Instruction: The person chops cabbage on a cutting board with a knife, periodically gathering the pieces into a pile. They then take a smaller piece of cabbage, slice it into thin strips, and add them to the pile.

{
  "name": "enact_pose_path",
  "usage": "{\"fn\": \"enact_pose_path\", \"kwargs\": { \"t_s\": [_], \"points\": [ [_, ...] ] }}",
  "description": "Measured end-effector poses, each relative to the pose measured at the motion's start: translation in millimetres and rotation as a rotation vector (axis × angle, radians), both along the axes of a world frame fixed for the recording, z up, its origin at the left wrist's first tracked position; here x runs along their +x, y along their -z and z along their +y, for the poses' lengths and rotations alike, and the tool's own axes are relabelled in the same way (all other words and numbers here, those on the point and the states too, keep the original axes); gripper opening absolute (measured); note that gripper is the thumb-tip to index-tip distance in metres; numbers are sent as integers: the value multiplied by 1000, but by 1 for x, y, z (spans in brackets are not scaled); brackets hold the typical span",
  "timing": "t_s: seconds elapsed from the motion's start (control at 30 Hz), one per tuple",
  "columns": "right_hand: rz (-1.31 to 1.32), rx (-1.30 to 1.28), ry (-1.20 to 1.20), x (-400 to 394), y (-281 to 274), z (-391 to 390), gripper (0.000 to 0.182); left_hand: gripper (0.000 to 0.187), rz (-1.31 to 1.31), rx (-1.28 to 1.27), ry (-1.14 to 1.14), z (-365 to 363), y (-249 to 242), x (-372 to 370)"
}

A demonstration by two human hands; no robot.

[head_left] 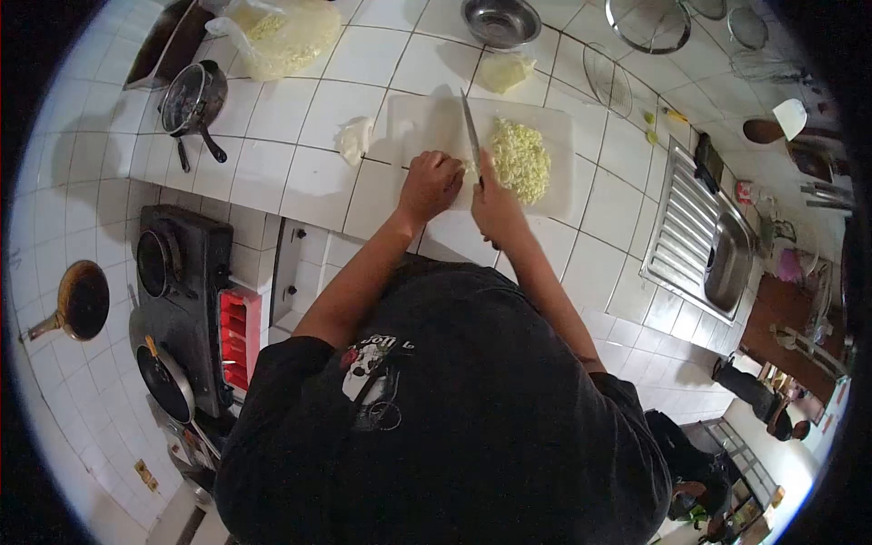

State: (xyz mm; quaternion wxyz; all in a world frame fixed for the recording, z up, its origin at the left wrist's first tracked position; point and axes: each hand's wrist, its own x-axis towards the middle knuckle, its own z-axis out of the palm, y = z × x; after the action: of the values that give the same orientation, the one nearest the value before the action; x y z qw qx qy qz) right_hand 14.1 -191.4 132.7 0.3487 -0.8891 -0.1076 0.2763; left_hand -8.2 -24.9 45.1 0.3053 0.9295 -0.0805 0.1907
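A white cutting board (413,113) lies on the tiled counter. My right hand (495,204) is closed round a knife (470,123), its blade pointing away from me over the board. Close to the blade's left side, my left hand (431,186) rests on the board with its fingers curled; a small pale piece shows at its fingertips, and what lies under them is hidden. To the right of the knife spreads a pile of chopped pale green vegetable (520,162).
Beyond the board are a metal bowl (501,20) and a pale chunk (505,73). A plastic bag (280,38), a white piece (355,141) and pans (193,98) stand left. At right is a sink (729,259); people (754,391) are in the background.
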Motion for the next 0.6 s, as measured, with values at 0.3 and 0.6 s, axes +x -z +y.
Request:
{"fn": "enact_pose_path", "kwargs": {
  "t_s": [0.3, 0.6],
  "points": [
    [-204, -92, -52, -1, 15, 14, 72, 21, 15, 67, 26, 5, 4, -1],
    [-216, -34, -97, 1, 24, 0, 74, 24, 1, -13, -29, 0, 0, -1]
  ]
}}
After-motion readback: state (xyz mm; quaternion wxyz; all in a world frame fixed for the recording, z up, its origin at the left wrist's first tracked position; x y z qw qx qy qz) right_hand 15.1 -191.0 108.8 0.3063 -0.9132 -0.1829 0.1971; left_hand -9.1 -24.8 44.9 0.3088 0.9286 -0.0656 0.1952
